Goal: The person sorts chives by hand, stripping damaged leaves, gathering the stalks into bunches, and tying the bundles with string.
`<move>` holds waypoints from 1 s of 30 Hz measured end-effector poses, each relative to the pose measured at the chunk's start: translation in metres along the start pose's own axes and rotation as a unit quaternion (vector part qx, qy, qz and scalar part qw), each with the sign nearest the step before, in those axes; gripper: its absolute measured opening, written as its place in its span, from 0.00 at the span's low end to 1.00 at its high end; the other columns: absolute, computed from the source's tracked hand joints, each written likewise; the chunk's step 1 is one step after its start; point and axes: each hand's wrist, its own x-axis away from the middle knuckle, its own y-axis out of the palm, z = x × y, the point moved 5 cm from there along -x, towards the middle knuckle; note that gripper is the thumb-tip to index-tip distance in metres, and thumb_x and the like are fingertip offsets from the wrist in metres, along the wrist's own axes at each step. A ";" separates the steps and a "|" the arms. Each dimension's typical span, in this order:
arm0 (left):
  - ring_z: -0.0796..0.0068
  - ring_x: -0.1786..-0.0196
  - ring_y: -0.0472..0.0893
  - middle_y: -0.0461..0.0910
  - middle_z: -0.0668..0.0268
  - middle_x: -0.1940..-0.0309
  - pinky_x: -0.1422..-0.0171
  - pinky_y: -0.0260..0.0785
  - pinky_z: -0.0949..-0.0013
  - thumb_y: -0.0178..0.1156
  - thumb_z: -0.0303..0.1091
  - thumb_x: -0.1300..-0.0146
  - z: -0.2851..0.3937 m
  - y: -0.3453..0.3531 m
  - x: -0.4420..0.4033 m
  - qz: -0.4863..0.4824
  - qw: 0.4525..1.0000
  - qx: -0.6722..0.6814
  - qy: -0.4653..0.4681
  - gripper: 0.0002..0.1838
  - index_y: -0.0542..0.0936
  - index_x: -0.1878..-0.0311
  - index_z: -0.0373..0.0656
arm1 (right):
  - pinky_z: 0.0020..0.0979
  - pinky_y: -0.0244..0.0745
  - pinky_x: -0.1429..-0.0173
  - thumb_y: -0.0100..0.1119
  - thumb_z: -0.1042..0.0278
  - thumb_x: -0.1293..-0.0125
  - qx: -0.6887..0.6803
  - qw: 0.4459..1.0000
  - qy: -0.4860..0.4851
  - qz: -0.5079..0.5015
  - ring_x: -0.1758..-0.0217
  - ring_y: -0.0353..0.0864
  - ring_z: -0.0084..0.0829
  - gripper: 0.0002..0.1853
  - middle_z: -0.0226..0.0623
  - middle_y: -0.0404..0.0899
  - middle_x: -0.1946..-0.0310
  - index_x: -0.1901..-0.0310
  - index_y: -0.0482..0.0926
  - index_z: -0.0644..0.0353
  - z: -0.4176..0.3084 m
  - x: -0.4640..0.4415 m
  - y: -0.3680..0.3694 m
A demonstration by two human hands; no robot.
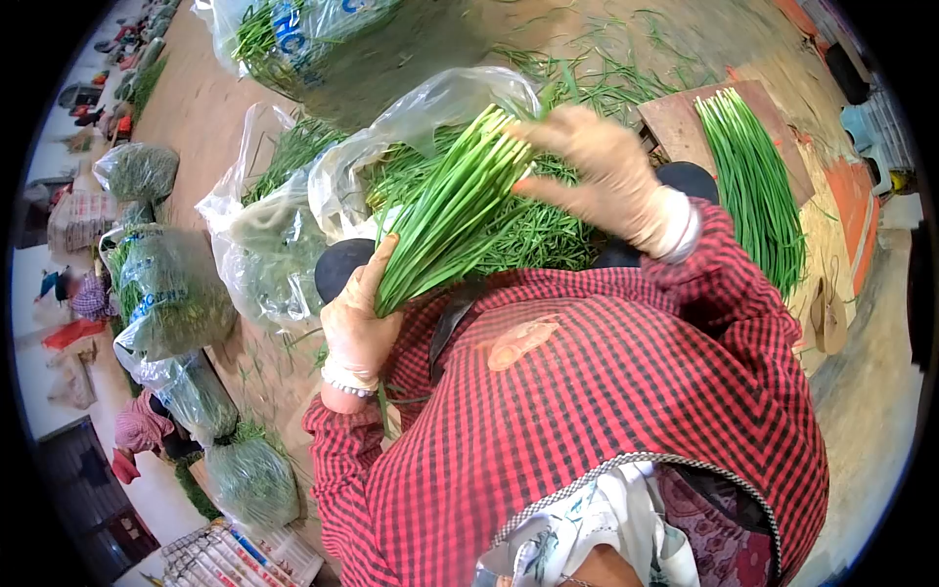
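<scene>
A bundle of long green stalks (445,210) with pale ends lies slanted in front of my body. Its lower left part is gripped by my left hand (360,318), which wears a light glove. My right hand (592,166), gloved too and blurred by motion, is beside the pale ends, thumb and fingers apart. Whether it touches them is unclear. Beneath the bundle, an open clear plastic bag (337,171) holds more loose greens (538,235). To the right, a neat pile of stalks (748,181) rests partly on a brown board (675,122).
Another clear bag (264,245) stands at the left, and a filled bag (313,34) is at the top. Several filled bags (176,293) line the far left, near people in checked clothing (145,426). Loose greens (626,78) are scattered on the floor. A sandal (831,318) lies at the right.
</scene>
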 end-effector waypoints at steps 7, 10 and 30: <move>0.62 0.51 0.82 0.82 0.65 0.51 0.48 0.75 0.65 0.63 0.19 0.60 0.003 0.004 -0.002 -0.017 0.998 0.058 -0.009 0.42 0.73 0.35 0.57 | 0.28 0.75 0.59 0.63 0.60 0.37 -0.158 0.987 -0.026 0.008 0.62 0.80 0.29 0.10 0.30 0.78 0.67 0.58 0.82 0.53 -0.001 -0.020 0.023; 0.67 0.45 0.81 0.80 0.63 0.44 0.42 0.73 0.69 0.61 0.18 0.56 -0.016 0.014 0.000 -0.020 0.991 0.127 -0.045 0.38 0.73 0.35 0.51 | 0.22 0.74 0.58 0.59 0.64 0.31 -0.585 0.784 0.205 0.034 0.65 0.78 0.21 0.09 0.28 0.80 0.68 0.57 0.81 0.59 0.032 -0.021 0.007; 0.51 0.51 0.82 0.79 0.51 0.46 0.48 0.75 0.60 0.63 0.21 0.58 0.057 -0.002 -0.081 0.146 0.989 -0.014 -0.010 0.48 0.61 0.28 0.48 | 0.40 0.57 0.26 0.52 0.29 0.38 -0.572 0.726 0.214 -0.314 0.30 0.65 0.41 0.50 0.51 0.65 0.34 0.30 0.58 0.68 0.020 0.031 0.093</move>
